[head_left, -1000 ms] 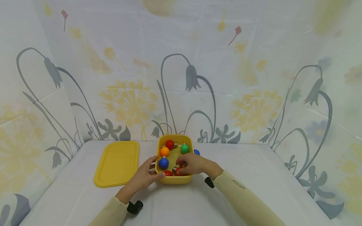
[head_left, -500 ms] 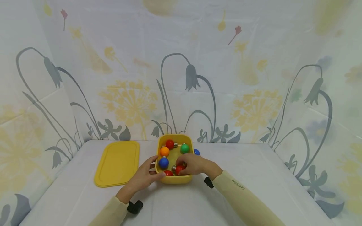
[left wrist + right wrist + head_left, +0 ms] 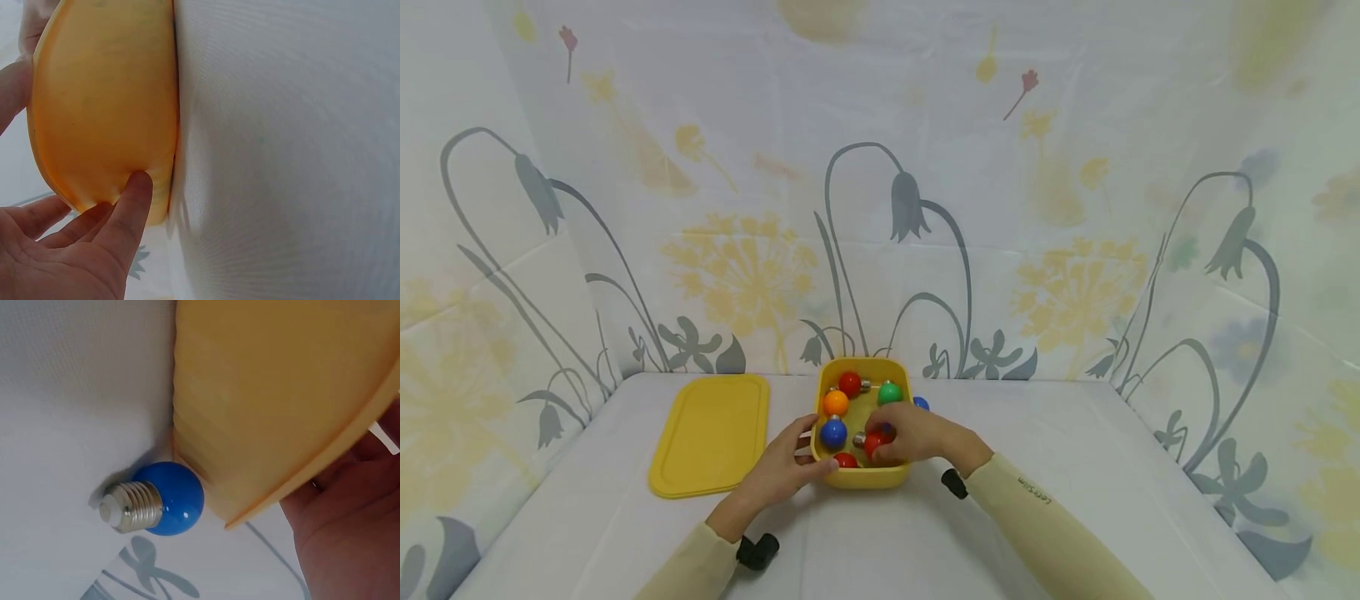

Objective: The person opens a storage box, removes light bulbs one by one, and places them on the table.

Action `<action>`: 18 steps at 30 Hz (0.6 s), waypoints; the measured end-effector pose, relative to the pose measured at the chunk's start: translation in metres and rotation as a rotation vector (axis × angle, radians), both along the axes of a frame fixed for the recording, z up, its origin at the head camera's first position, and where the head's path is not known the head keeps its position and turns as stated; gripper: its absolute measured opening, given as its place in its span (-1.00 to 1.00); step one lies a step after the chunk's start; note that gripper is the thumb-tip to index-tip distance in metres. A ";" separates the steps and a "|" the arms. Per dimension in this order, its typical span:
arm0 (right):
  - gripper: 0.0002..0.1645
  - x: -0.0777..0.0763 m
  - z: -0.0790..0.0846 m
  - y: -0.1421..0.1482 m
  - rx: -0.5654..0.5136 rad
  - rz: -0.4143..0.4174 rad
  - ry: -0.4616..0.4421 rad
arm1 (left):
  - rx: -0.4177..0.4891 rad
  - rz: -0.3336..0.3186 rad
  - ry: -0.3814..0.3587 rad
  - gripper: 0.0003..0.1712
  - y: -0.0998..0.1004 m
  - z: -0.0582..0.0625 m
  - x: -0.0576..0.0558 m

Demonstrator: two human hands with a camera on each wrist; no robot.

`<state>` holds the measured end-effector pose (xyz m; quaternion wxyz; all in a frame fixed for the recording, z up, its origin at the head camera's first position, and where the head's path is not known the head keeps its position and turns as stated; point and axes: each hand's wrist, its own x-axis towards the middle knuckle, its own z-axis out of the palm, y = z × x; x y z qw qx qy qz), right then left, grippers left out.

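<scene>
Yellow box (image 3: pixel 867 478): left hand (image 3: pixel 781 468) grips its near-left corner. Right hand (image 3: pixel 914 432), inside it, holds a red bulb (image 3: pixel 872 444).

Head view was evenly lit, soft and slightly dim; faint shadow fell beside the right sleeve (image 3: pixel 1052 521), lower centre-right. Left wrist view ran greyer, yellow container (image 3: pixel 106 106) shaded orange, tablecloth (image 3: pixel 281 137) showing moiré-like ripples lower centre. Right wrist view had small glare spots on the blue bulb (image 3: pixel 175 500), shadow to its left.
</scene>
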<state>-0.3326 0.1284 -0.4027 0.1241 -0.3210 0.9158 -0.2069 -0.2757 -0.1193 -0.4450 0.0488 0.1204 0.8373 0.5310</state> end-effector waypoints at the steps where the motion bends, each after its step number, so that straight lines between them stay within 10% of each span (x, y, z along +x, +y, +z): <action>1: -0.65 0.000 0.001 0.001 -0.003 -0.004 0.003 | 0.001 -0.001 0.000 -0.01 0.000 0.000 0.000; 18: -0.61 0.001 0.027 0.039 -0.175 -0.106 0.108 | -0.004 0.009 -0.016 0.01 0.001 0.002 0.002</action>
